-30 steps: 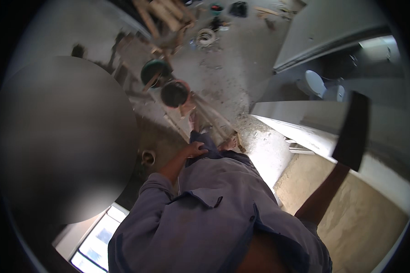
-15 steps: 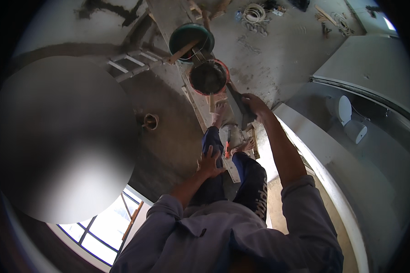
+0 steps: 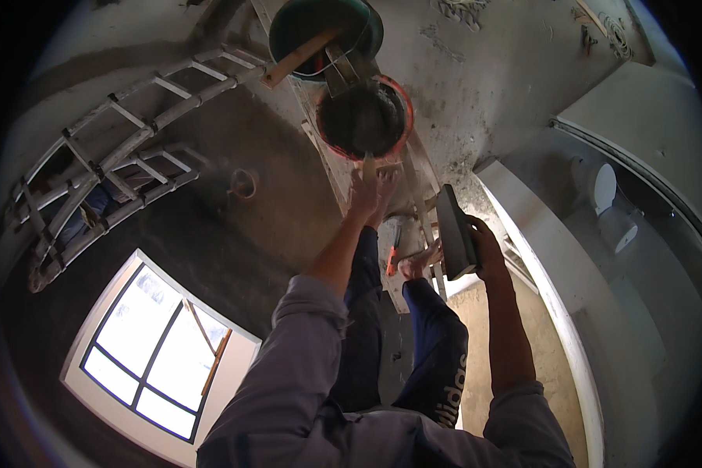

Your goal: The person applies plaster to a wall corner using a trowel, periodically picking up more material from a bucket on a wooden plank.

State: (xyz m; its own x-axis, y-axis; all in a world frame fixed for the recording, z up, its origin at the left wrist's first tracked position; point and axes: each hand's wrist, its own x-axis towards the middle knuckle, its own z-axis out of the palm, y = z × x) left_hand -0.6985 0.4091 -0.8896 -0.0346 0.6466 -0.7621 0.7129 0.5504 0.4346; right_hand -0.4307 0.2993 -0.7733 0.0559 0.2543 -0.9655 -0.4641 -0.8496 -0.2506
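My left hand (image 3: 359, 193) reaches down between my knees, its fingers closed at a pale wooden handle (image 3: 369, 165) that sticks out over the near rim of an orange-red bucket (image 3: 407, 117). The handle's other end disappears into the dark wet mix (image 3: 359, 121), so the tool's kind is hidden. In my right hand (image 3: 487, 246) is a dark rectangular plastering float (image 3: 454, 234), gripped from its right side and tilted up on edge. One bare foot (image 3: 387, 181) is beside my left hand; the other foot (image 3: 420, 261) is near the float.
Beyond the bucket stands a green tub (image 3: 288, 58) with a wooden board (image 3: 304, 56) across it. I am on a narrow plank platform (image 3: 327, 168), where an orange-handled tool (image 3: 391, 261) lies. A ladder (image 3: 132, 144) is at left; a toilet (image 3: 604, 187) is beyond the right-hand wall.
My left hand has moved from my knee forward to the handle at the bucket. My right hand has drawn the float back toward me and turned it upright. The view has shifted.
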